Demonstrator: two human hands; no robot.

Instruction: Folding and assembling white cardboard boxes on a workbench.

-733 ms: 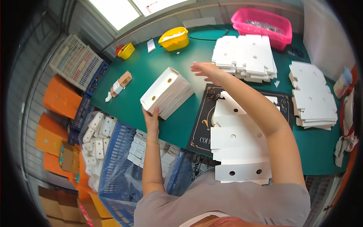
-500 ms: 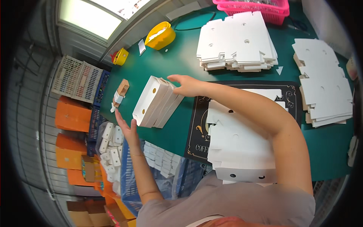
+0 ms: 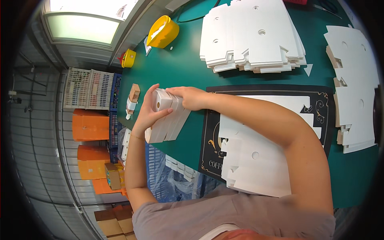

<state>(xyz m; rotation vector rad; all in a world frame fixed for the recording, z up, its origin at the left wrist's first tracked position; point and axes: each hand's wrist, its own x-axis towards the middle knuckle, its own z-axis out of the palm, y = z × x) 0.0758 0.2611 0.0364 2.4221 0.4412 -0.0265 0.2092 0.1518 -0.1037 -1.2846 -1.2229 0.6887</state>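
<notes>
A folded white cardboard box (image 3: 168, 118) with a round hole in one face sits at the left edge of the green table (image 3: 188, 68). My left hand (image 3: 147, 114) cups its left side from below. My right hand (image 3: 190, 97) lies over its top right end, arm crossing above a stack of flat white box blanks (image 3: 256, 160) on a black mat (image 3: 210, 140). Both hands grip the box.
More stacks of flat white blanks lie at the far middle (image 3: 254, 36) and right (image 3: 356, 80). A yellow tape dispenser (image 3: 162, 32) and a small yellow one (image 3: 129, 58) stand at the far left. A blue crate (image 3: 160, 176) with white boxes sits below the table's edge; orange boxes (image 3: 90, 126) lie on the floor.
The box has come closer to the table's left edge and tipped over. My right hand has moved left and closed on its top; my left hand has wrapped around its side.
</notes>
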